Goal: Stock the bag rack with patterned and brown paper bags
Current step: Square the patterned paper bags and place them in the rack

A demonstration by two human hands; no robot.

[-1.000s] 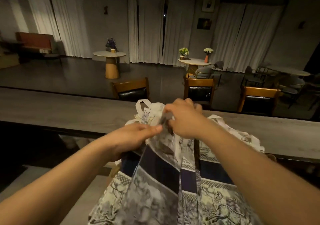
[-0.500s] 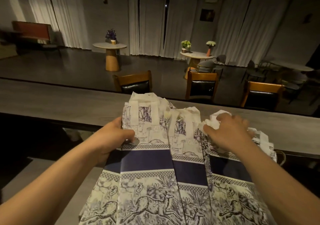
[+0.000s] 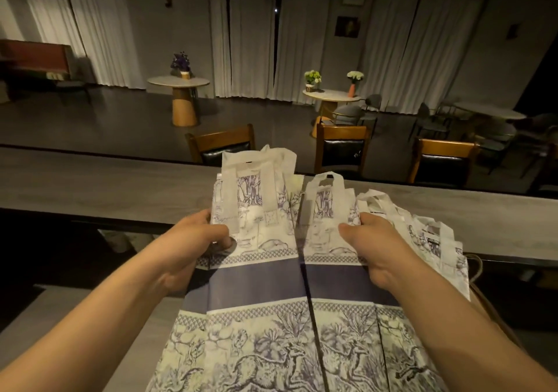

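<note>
Right, my left hand & right hand each pinch a fanned stack of patterned paper bags held above the worktop; loose grip = sheets could slide out.

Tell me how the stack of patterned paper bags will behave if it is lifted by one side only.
The patterned bags are flat, thin paper, so the stack would probably sag. Separate bags already fan apart between the left hand and right hand, so loose ones may slide out. The handles look flimsy and could crease.
</note>
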